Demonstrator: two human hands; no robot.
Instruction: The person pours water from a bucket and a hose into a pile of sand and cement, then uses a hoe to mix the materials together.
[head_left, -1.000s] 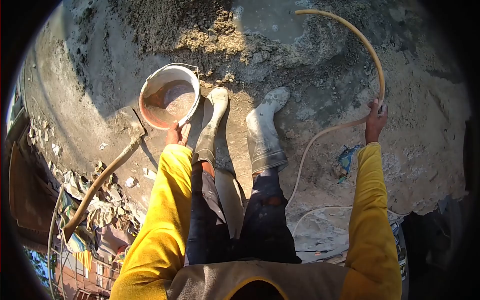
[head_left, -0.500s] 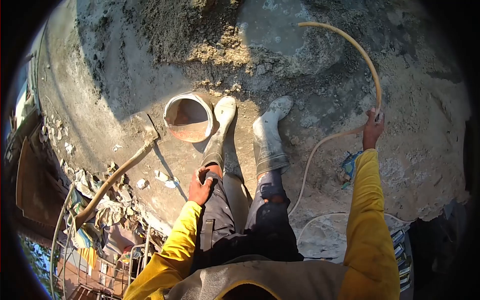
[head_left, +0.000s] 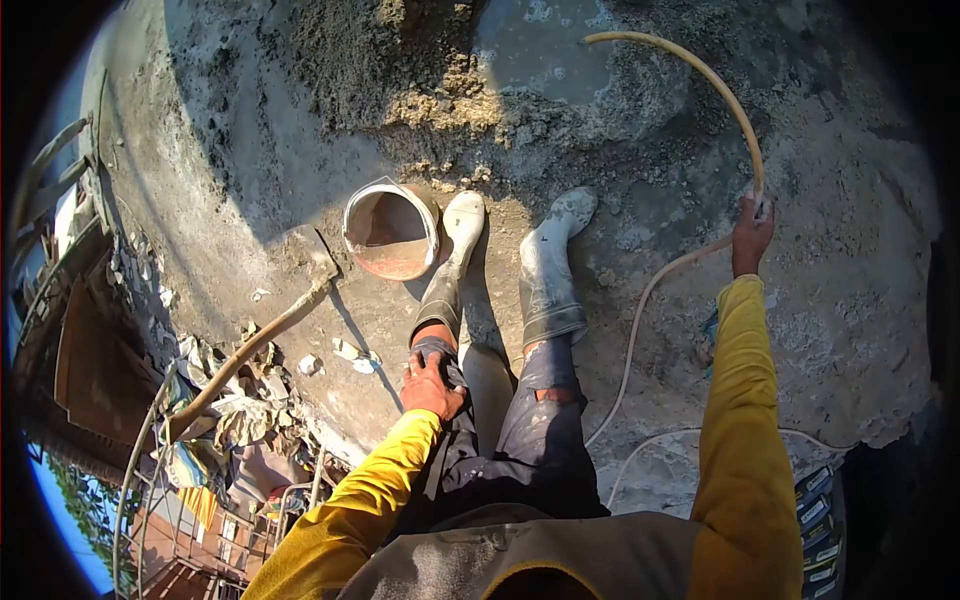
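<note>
My right hand (head_left: 752,238) is closed around a tan hose (head_left: 738,108), out to my right. From the fist the hose arcs up and left, and its free end hangs over a grey puddle (head_left: 550,55) ringed by wet mix. The rest of the hose trails back down toward my legs. My left hand (head_left: 432,388) lies on my left knee with its fingers spread over the dark trouser leg (head_left: 462,435), holding nothing. Just left of my left boot (head_left: 462,232) stands a bucket (head_left: 392,235) with a wire handle and some reddish-brown residue inside.
A hoe (head_left: 250,350) with a long wooden handle leans at the left, its blade on the ground. Torn paper sacks (head_left: 245,410) and metal bars (head_left: 140,450) lie at the lower left. Piled sandy mix (head_left: 440,110) surrounds the puddle. My right boot (head_left: 550,265) stands beside wet ground.
My left hand has slid onto the knee, its fingers now spread. My right hand and the hose have shifted slightly upward, with the hose end still above the puddle. The view has tilted a little.
</note>
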